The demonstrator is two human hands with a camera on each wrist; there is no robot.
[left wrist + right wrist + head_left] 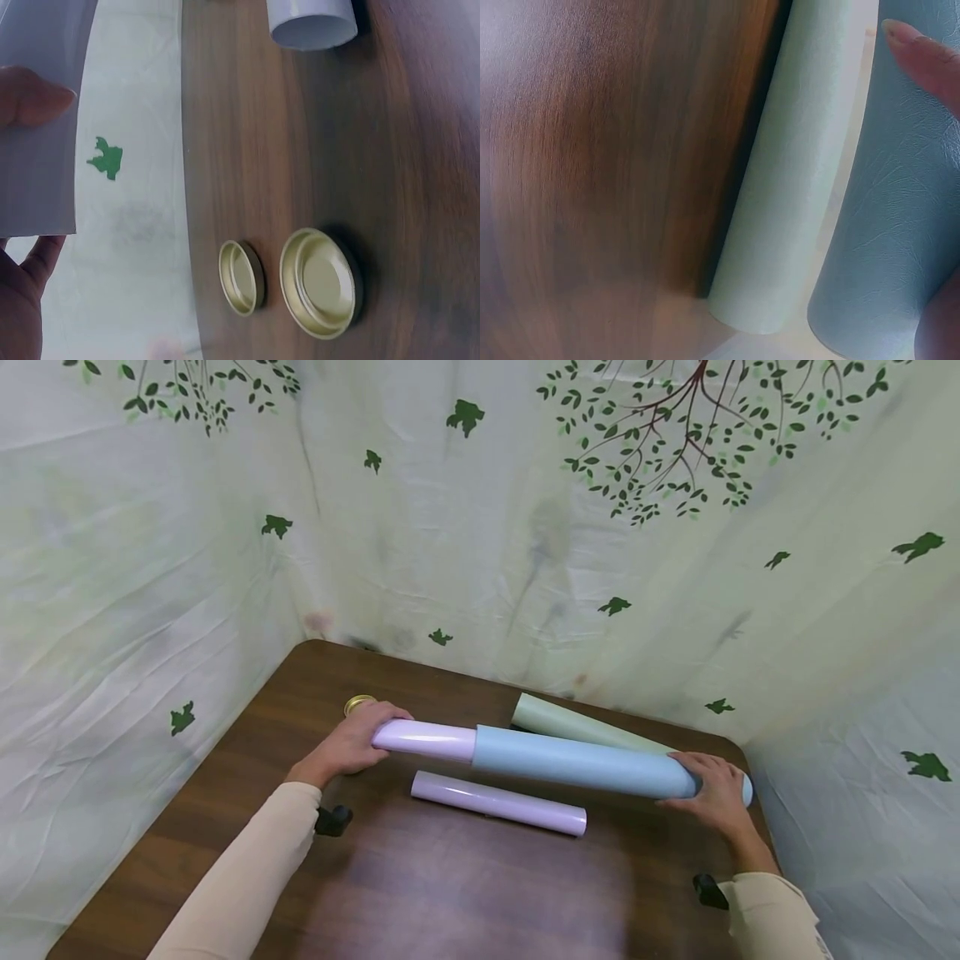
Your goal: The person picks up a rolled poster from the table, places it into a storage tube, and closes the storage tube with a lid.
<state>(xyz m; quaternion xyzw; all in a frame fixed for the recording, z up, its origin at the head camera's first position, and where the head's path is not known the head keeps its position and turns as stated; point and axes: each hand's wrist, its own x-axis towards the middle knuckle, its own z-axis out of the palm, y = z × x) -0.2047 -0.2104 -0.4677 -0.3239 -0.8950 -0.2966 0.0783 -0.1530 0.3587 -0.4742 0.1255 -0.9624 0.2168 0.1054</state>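
1. One blue roll lies lengthways above the brown desk, held between both hands, with one lilac roll sticking out of its left end, so the two make a single long tube.
2. The left hand grips the free end of that lilac roll, fingers curled round it; in the left wrist view a thumb presses on the pale sheet.
3. The right hand clasps the other end of the blue roll, fingers wrapped over the top; the right wrist view shows a fingertip lying on its textured blue surface.
4. A second lilac roll lies flat on the desk just in front of the blue roll, nearer the person, untouched and roughly parallel to it.
5. One pale green roll lies on the desk just behind the blue roll, against the cloth backdrop; in the right wrist view it runs close beside the blue roll.
6. That makes four rolls: one blue, two lilac, one green.
7. Two round gold lids sit on the desk beyond the left end of the blue-and-lilac tube, near the left hand. The larger lies flat; the smaller lid stands tilted on its edge just beside it.
8. A cream cloth printed with green leaves and branches hangs behind and to both sides of the desk.
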